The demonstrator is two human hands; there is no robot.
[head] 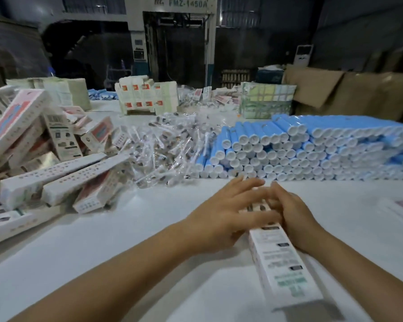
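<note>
A long white printed carton [282, 263] lies on the white table [130, 240], running from near me toward the far end under my hands. My left hand [223, 212] lies across the carton's far part with straight, spread fingers and the thumb along its top. My right hand [291, 212] rests on the carton's right side, fingers stretched forward over its far end. The far end of the carton is hidden under both hands. Motion blur softens both hands.
A heap of finished cartons [40, 159] fills the left side. Clear-wrapped small items [170, 147] pile up in the middle. Stacked blue tubes with white caps [312, 149] stretch across the right. Flat carton bundles [147, 96] and cardboard boxes [349, 89] stand behind.
</note>
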